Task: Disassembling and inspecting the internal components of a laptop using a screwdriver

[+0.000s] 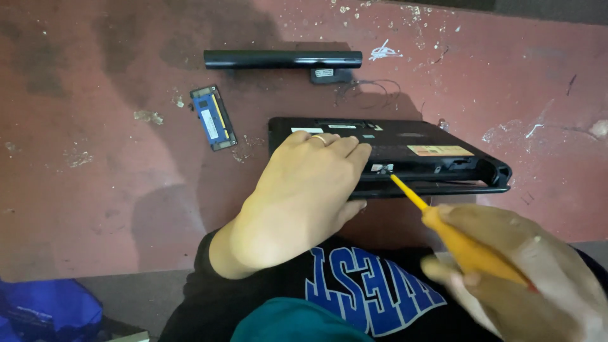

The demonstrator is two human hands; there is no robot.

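Note:
A black laptop (430,155) lies upside down on the red floor, its near edge toward me. My left hand (304,190) rests flat on its left part, fingers together, a ring on one finger. My right hand (525,266) grips a screwdriver (443,221) with a yellow-orange handle. Its yellow shaft slants up to the left, and the tip sits at a small metal spot on the laptop's underside near my left fingertips. My right hand is blurred.
A long black battery bar (282,59) lies on the floor beyond the laptop, with a thin wire loop (373,88) beside it. A blue memory module (213,117) lies to the left. Something blue (44,313) sits at the bottom left corner.

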